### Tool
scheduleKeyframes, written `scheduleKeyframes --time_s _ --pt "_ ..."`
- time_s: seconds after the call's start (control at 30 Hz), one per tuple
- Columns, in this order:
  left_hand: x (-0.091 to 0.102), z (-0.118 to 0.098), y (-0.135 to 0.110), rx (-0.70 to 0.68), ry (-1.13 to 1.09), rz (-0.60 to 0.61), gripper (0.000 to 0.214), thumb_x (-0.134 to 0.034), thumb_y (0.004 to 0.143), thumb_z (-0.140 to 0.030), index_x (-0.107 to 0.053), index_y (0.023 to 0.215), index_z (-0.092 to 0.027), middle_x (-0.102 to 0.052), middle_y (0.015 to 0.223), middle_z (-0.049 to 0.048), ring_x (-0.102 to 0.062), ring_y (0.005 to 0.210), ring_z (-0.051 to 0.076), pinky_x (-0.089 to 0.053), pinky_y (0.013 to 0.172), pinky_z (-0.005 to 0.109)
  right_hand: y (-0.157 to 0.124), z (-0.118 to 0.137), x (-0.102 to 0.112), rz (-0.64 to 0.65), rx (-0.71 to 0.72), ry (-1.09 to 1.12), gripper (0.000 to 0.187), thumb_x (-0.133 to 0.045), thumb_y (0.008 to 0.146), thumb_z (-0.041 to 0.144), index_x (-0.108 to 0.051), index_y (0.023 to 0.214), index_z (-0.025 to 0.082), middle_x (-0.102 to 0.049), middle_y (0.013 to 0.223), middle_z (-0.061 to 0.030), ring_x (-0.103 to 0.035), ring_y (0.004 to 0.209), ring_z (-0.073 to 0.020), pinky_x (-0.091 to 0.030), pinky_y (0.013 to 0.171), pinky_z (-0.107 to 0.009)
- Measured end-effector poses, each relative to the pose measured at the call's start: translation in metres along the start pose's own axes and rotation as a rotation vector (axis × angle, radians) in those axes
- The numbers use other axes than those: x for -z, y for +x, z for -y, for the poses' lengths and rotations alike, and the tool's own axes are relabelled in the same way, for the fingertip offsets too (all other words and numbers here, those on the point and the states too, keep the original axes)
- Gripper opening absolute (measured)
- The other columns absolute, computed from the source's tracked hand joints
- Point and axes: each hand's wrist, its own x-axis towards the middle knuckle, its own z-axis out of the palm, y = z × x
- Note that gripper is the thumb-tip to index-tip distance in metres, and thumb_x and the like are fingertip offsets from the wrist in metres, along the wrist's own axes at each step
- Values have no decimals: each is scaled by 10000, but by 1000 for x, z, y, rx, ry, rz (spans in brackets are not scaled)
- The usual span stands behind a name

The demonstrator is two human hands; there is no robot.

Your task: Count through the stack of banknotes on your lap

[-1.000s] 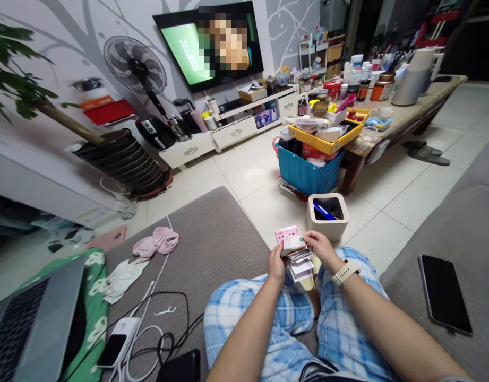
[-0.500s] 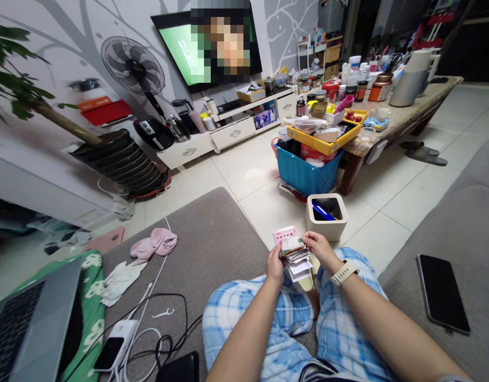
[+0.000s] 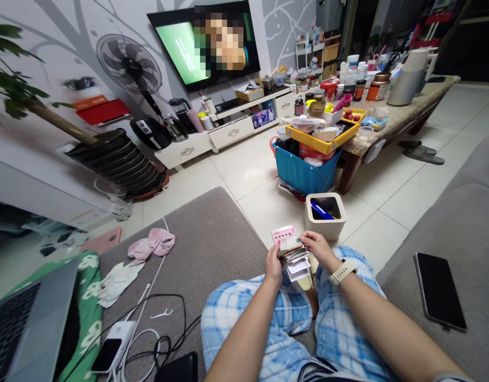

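Observation:
My left hand grips the left side of a thick bundle of banknotes and papers held above the floor in front of my knees. A pink banknote sticks up at the far side, and a pale, greenish note lies in front of it. At the upper right edge, my right hand pinches the pale note between thumb and fingers. White folded slips hang from the near side of the bundle. My right wrist wears a beige watch.
Just beyond my hands stands a beige bin with a blue item inside. Behind it are a loaded blue basket and a cluttered table. A phone lies to my right; a laptop, cables and a power bank are left.
My view has turned very slightly to the right. Both hands keep nearly the same hold on the bundle.

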Motion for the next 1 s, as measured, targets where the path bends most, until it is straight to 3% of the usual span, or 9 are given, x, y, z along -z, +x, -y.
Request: scheduleKeyframes --time_s 0.47,0.67,1.0 --pt "-4 -3 -3 -8 27 4 299 -749 632 -421 -707 717 -137 -722 788 66 -659 791 215 -476 771 317 -2 6 0 12 26 -4 397 -716 645 542 -549 609 184 -438 526 39 -335 499 -100 -242 515 -260" --pt "-2 -4 -4 -3 55 -1 248 -737 648 -379 -694 691 -139 -700 740 49 -631 716 187 -455 727 295 -3 6 -1 34 3 21 383 -685 682 546 -592 647 176 -566 575 -7 -383 493 -107 -260 508 -260" --pt "0 0 -2 28 25 7 249 -757 606 -346 -687 723 -138 -698 727 40 -629 706 180 -454 713 284 -2 3 0 -10 29 25 378 -821 558 435 -583 682 169 -597 645 -1 -521 618 -140 -389 620 -278"
